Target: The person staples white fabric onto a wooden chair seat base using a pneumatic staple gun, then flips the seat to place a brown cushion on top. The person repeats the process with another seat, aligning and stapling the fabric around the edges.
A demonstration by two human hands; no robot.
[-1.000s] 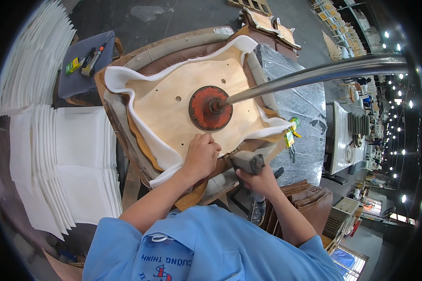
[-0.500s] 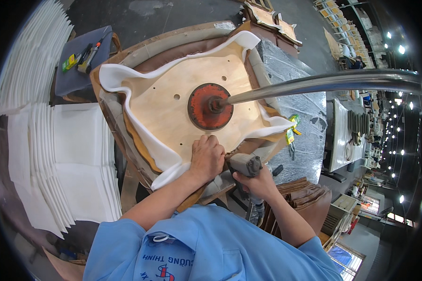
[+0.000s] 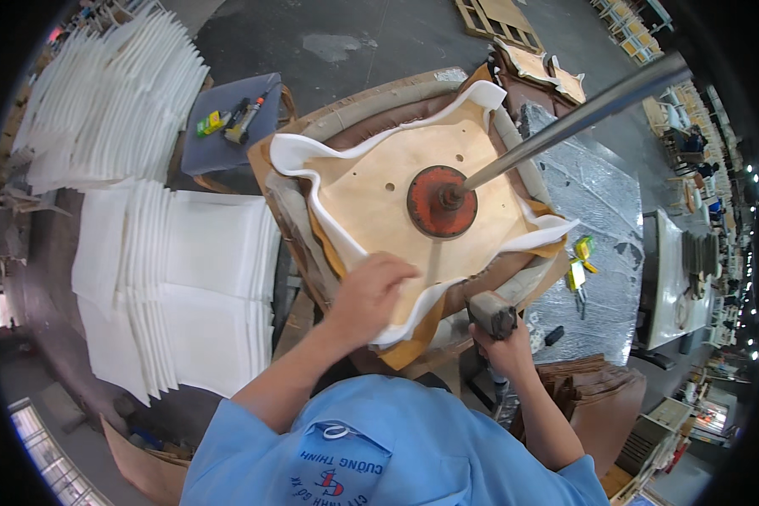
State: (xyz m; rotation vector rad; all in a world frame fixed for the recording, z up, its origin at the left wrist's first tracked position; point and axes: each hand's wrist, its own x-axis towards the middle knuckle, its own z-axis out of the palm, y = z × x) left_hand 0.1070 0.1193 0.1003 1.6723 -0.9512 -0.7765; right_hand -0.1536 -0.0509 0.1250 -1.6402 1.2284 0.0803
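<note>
I take the red disc (image 3: 418,212) as the clock centre. The panel (image 3: 367,196), pale wood with holes, lies flat under the disc in the middle of the view. The rod (image 3: 575,122) leaves the disc hub toward 2 o'clock.

Left hand (image 3: 367,295): located at 7 o'clock, over the near edge of the panel. The fingers are bent and blurred. I cannot tell whether they are apart or together, or whether they touch the panel.

Right hand (image 3: 508,347): located at 5 o'clock, clamped on the grip of the tool (image 3: 492,314). I note the grey tool head beside the near edge of the grey ring (image 3: 508,133) around the panel.

White padding (image 3: 319,190) stands up along the panel edge, wavy at the corners. A tan flap (image 3: 406,352) hangs out at 6 o'clock.

Surroundings: white sheets (image 3: 215,244) are stacked at 9 o'clock. A blue seat (image 3: 207,156) stands at 10 o'clock and carries a carton (image 3: 209,124). A film-covered bench (image 3: 603,198) extends at 3 o'clock. Brown sheets (image 3: 603,413) are piled at 5 o'clock, beyond the right hand.
</note>
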